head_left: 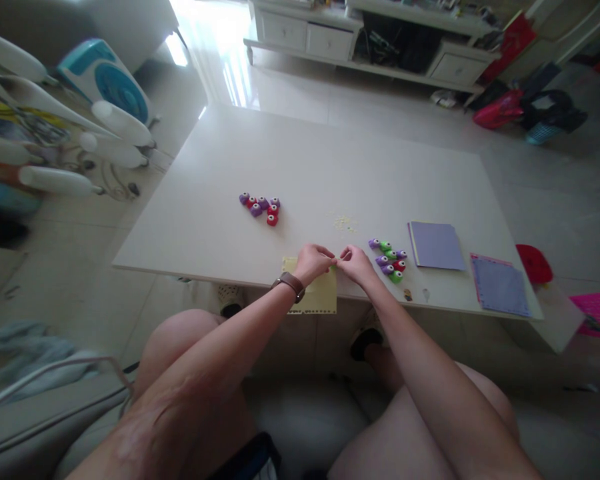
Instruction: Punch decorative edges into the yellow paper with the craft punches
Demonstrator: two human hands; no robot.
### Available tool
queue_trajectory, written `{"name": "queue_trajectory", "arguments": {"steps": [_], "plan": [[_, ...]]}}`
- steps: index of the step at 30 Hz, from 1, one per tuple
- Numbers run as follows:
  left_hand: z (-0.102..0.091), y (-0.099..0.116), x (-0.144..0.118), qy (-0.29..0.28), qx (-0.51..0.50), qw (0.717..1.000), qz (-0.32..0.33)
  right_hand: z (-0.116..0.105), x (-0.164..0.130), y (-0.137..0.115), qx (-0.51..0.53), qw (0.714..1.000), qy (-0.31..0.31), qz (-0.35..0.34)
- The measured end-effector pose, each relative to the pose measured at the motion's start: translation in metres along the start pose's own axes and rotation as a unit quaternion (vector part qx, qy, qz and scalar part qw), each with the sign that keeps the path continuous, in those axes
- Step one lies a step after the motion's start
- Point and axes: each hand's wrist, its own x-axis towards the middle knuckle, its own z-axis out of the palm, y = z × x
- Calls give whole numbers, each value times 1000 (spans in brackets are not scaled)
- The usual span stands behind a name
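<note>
A white worktop [330, 160] spreads before my knees, with a pale cabinet [285, 30] well apart on the far side of the floor. To my right lies a purple stack of square sheets [436, 245]; further right, a bluish sheet with a pink edge showing beneath [500, 287] has a notched border.

The yellow sheet [320, 293] I am working on sits in front of me, overhanging the near edge. Its near side carries a row of dark cutouts, so I judge that border done; a few marks show at its far left corner. The lower right side looks plain and perhaps left to do. My left hand [313, 261], my right hand [357, 263] and my watch [291, 285] hide the rest.

My fingertips bunch and meet by the far right corner; I cannot tell what they pinch.

Red and purple punches [260, 207] wait to the left; purple, green and red ones [390, 260] crowd just beside my right hand. Smallest are pale paper scraps [345, 223], scattered beyond my hands.
</note>
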Motion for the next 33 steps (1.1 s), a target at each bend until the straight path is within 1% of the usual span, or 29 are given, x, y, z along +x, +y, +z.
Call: {"name": "queue_trajectory", "arguments": {"steps": [5, 8, 11, 13, 15, 16, 18, 21, 23, 25, 28, 33], "plan": [[4, 3, 0, 17, 42, 999, 7, 1, 0, -2, -17, 1000, 16, -10], [4, 2, 1, 13, 53, 998, 19, 0, 0, -2, -11, 1000, 5, -2], [-2, 2, 2, -1, 61, 997, 38, -1, 1, 1, -5, 1000, -13, 5], [-9, 2, 2, -27, 96, 994, 43, -2, 3, 6, 2, 1000, -24, 9], [-19, 2, -1, -58, 179, 981, 40, -2, 5, 9, 13, 999, -35, 11], [-24, 2, -3, -70, 233, 969, 37, -2, 6, 10, 18, 999, -39, 10], [-32, 3, -9, -79, 335, 938, 28, -3, 7, 11, 29, 998, -50, 7], [-38, 2, -18, -80, 420, 903, 32, -6, 5, 9, 47, 997, -62, 13], [-39, 1, -23, -80, 443, 892, 36, -8, 3, 7, 51, 996, -67, 15], [-39, 0, -25, -82, 453, 887, 36, -10, 0, 6, 51, 996, -70, 10], [-39, 0, -25, -87, 454, 886, 35, -15, -3, 6, 43, 996, -75, 1], [-40, -1, -23, -87, 451, 888, 31, -24, -6, 8, -6, 997, -71, -4]]}}
